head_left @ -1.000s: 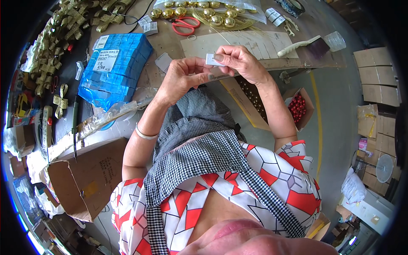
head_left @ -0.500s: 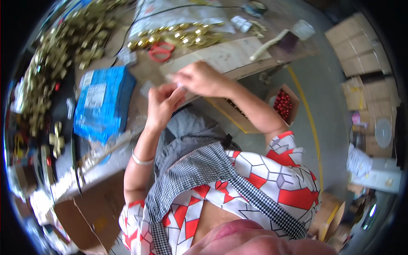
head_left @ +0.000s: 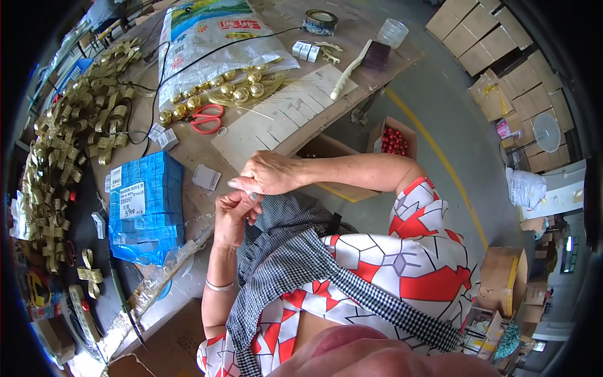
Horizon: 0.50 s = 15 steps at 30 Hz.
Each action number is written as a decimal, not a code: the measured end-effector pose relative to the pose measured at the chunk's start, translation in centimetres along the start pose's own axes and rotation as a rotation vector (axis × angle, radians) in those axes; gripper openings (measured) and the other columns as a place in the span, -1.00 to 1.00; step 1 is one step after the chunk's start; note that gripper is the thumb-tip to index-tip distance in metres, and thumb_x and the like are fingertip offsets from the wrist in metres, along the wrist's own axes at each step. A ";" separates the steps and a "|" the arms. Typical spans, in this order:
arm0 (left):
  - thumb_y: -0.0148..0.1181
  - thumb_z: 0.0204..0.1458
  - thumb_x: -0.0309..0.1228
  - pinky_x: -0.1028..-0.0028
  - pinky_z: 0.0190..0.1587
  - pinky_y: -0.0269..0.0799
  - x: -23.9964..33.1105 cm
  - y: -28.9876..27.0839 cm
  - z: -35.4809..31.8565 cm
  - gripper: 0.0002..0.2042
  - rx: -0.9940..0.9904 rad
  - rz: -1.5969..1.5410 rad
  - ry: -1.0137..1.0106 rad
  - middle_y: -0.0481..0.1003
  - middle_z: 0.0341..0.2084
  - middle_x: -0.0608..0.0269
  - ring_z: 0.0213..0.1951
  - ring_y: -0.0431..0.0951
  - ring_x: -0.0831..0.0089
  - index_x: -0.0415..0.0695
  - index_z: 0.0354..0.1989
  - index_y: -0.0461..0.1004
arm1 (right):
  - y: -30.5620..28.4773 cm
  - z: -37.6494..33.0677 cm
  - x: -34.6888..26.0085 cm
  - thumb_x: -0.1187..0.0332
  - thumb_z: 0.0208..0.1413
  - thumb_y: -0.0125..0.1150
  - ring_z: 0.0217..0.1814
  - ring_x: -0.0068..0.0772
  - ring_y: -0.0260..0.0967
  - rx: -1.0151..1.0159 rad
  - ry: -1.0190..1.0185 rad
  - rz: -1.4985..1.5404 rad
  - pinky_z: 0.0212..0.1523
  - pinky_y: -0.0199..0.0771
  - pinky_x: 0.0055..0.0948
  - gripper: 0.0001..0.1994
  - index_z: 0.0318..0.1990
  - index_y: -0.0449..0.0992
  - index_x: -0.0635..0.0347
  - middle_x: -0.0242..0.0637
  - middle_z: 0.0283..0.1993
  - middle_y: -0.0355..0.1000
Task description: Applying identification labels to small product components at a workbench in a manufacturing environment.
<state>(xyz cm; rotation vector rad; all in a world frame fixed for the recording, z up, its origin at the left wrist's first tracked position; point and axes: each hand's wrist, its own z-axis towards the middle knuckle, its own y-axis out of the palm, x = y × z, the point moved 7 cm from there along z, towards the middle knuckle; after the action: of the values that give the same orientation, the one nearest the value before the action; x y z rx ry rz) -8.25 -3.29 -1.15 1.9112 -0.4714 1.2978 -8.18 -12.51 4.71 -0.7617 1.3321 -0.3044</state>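
My right hand (head_left: 269,173) is closed, thumb toward my left, just above my left hand (head_left: 233,210). The left has its fingers bent and its thumb pointing up toward the right thumb. Both are held close together over the table's near edge; anything between the fingers is hidden or too small to name. Beside them lies a small stack of white cards (head_left: 206,178). A pale board with dark lines (head_left: 286,112) is just beyond. Left of my left hand sits a blue plastic-wrapped pack of small boxes (head_left: 151,207).
Red-handled scissors (head_left: 208,119) lie by shiny gold balls on wires (head_left: 240,94) and a large printed bag (head_left: 213,47). Gold glitter ribbon bows (head_left: 78,125) pile up at left. A tape roll (head_left: 320,22) is at the back. Right of the table, a carton holds red balls (head_left: 394,141).
The view has shifted, so the table things appear lower and sharper. My right hand has curled down, and both hands now sit lower against the table.
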 end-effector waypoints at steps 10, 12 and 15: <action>0.12 -0.03 -0.39 0.68 -0.64 0.19 -2.2 2.1 -0.6 -0.81 -0.012 -0.217 0.073 0.45 -0.70 0.26 -0.69 0.34 0.65 -0.30 -0.47 0.50 | 0.2 -1.4 0.7 0.15 0.13 -0.10 -0.76 -0.18 0.29 -0.032 0.065 0.111 -0.64 0.26 -0.29 -0.50 -0.71 0.40 0.40 -0.06 -0.81 0.25; 0.11 -0.02 -0.39 0.67 -0.64 0.20 -3.5 2.4 -0.4 -0.81 -0.016 -0.251 0.030 0.45 -0.69 0.26 -0.68 0.35 0.63 -0.29 -0.46 0.50 | 0.0 -2.1 0.8 0.15 0.11 -0.07 -0.79 -0.15 0.26 -0.027 0.109 0.037 -0.67 0.23 -0.28 -0.46 -0.77 0.32 0.44 -0.03 -0.83 0.20; 0.11 -0.01 -0.38 0.68 -0.64 0.23 -4.3 2.8 -0.2 -0.82 -0.054 -0.147 -0.049 0.46 -0.67 0.29 -0.68 0.36 0.65 -0.26 -0.45 0.50 | 0.4 -2.8 1.4 0.12 0.15 -0.14 -0.76 -0.21 0.31 -0.044 0.065 -0.092 -0.63 0.32 -0.35 -0.45 -0.78 0.40 0.33 -0.16 -0.83 0.29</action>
<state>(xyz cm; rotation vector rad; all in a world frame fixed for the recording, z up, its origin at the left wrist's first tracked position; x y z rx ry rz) -11.97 -5.41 -3.92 1.8983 -0.3787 1.1349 -10.54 -13.99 3.30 -0.8582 1.3712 -0.3770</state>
